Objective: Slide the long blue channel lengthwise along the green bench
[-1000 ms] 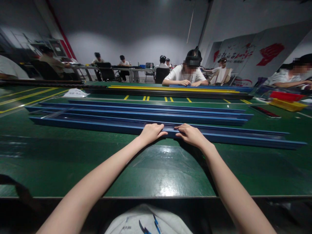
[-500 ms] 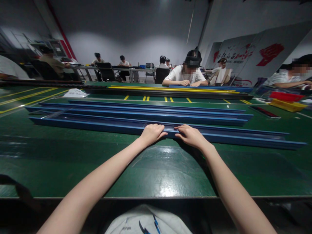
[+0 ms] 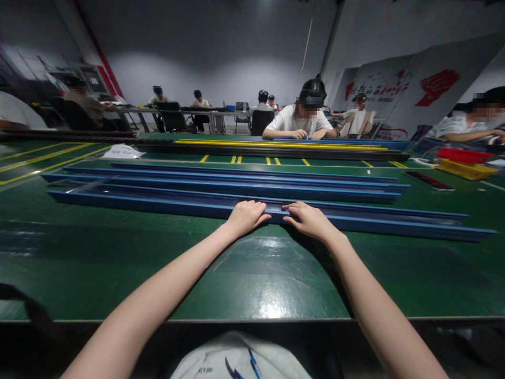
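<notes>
A long blue channel-shaped strip (image 3: 394, 226) lies across the green table in front of me. My left hand (image 3: 248, 216) grips its near wall, thumb on the outside and fingers curled over into the channel. A short way to the right, my right hand (image 3: 310, 218) holds the same wall in the same manner. Both sets of fingertips reach inside the strip, where they are partly hidden. Behind it lie more blue strips (image 3: 236, 181) of the same kind, roughly parallel, and clear film shows near their left ends.
Farther back are yellow strips (image 3: 276, 145) and black strips (image 3: 256, 153). A white paper (image 3: 122, 151) lies at the left. A phone (image 3: 429, 181), a red tray (image 3: 463, 155) and a yellow tray (image 3: 465, 168) are at the right. A co-worker (image 3: 300, 118) sits across the table.
My hands and the blue strips keep their places. Across the table, the co-worker's hands have shifted slightly.
</notes>
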Tool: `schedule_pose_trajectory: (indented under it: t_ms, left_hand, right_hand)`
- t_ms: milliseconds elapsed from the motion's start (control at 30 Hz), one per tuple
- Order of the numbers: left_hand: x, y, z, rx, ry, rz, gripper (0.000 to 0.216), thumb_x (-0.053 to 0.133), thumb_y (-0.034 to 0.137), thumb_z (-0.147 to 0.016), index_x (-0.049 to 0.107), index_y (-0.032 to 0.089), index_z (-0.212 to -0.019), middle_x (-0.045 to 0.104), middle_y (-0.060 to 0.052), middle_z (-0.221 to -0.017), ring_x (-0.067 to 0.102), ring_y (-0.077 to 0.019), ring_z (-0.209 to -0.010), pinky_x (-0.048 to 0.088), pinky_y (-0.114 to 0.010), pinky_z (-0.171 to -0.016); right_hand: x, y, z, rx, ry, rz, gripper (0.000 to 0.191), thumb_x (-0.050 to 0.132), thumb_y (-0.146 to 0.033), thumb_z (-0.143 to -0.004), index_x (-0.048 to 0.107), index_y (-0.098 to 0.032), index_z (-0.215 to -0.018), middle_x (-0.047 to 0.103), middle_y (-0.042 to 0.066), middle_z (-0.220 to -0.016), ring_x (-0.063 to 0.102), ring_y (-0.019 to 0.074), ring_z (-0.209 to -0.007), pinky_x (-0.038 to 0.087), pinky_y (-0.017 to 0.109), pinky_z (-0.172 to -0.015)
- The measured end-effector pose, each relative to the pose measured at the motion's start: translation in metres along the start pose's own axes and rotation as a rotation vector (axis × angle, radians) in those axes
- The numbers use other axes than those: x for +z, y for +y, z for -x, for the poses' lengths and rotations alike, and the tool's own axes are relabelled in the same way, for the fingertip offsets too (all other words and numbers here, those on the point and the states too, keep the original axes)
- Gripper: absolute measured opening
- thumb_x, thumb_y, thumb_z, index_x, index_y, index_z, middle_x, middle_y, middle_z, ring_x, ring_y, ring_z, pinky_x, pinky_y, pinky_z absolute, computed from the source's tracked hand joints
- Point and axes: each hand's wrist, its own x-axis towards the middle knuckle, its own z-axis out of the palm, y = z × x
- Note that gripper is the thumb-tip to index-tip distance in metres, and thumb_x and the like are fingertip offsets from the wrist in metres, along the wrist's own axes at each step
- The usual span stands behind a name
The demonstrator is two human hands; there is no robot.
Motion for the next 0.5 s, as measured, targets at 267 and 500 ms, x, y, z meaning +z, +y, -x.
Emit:
schedule_pose_trajectory:
  t_ms: [267, 500]
  left_hand:
    - [0.0003, -0.0008, 0.0004, 0.009, 0.018, -0.002, 0.035, 0.039, 0.046, -0.088, 0.055, 0.016, -0.078, 0.060, -0.004, -0.070, 0.057, -0.0167, -0.068, 0.036, -0.026, -0.057]
    - [0.0007, -0.0005, 0.0005, 0.012, 0.021, 0.000, 0.035, 0.038, 0.046, -0.088, 0.055, 0.016, -0.078, 0.060, -0.004, -0.070, 0.057, -0.0169, -0.068, 0.036, -0.026, -0.058]
  right_hand:
    - [0.0008, 0.0009, -0.0009, -0.001, 0.007, -0.003, 0.038, 0.041, -0.037, -0.086, 0.058, -0.017, -0.113, 0.059, 0.007, -0.118, 0.051, 0.0190, -0.109, 0.043, 0.030, -0.087]
    - [0.0004, 0.0006, -0.0009, 0.004, -0.002, -0.009, 0.037, 0.042, -0.037, -0.086, 0.058, -0.017, -0.113, 0.059, 0.007, -0.118, 0.051, 0.0190, -0.109, 0.043, 0.030, -0.087]
